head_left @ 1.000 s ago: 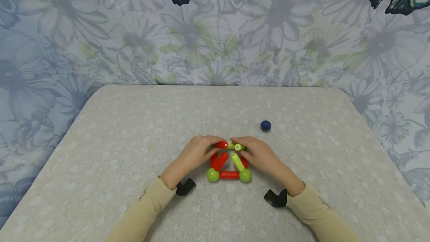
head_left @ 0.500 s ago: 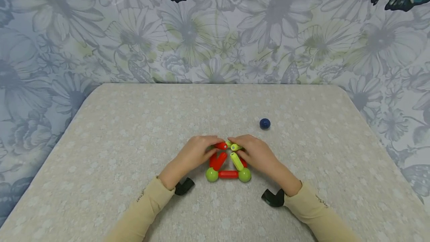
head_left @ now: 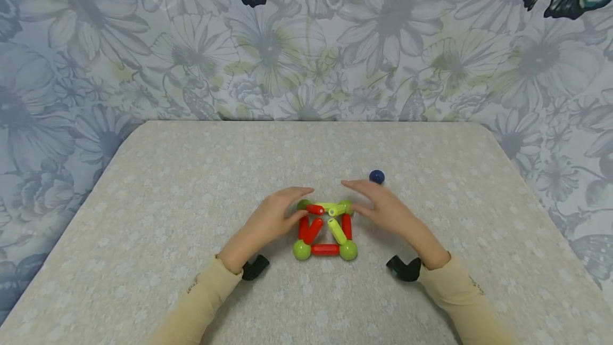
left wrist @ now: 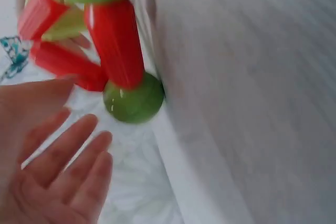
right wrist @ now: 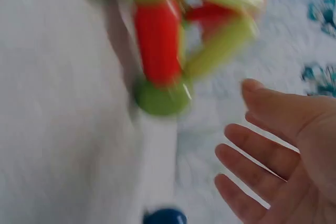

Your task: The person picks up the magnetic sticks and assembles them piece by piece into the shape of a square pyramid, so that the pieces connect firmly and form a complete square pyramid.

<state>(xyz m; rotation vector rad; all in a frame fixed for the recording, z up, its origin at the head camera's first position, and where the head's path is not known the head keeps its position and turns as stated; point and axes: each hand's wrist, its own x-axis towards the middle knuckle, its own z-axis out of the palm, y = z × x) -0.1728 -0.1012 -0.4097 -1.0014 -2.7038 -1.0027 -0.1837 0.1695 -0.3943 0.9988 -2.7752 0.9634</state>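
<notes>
A magnetic ball-and-rod frame stands on the table: green balls (head_left: 301, 249) at the corners, red rods (head_left: 325, 249) along the front and sides, and a yellow-green rod (head_left: 327, 206) along the back. From the corners, further rods, red (head_left: 313, 230) on the left and yellow-green (head_left: 337, 230) on the right, slant up and inward with free ends. My left hand (head_left: 275, 214) curves loosely around the far-left ball; whether its thumb touches the red rod (left wrist: 68, 64), I cannot tell. Beside the far-right ball, my right hand (head_left: 390, 211) holds nothing, fingers relaxed and apart from the frame (right wrist: 160, 40).
A dark blue ball (head_left: 377, 176) lies behind my right hand, partly covered by it. A pale patterned cloth covers the table (head_left: 191, 164), whose back edge meets a floral wall (head_left: 306, 57). Black wrist mounts (head_left: 256, 268) stick out from both sleeves.
Both hands have loosened from the back corners of the frame. My right hand has moved away to the right, and the left has drawn slightly left. The far green balls now show.
</notes>
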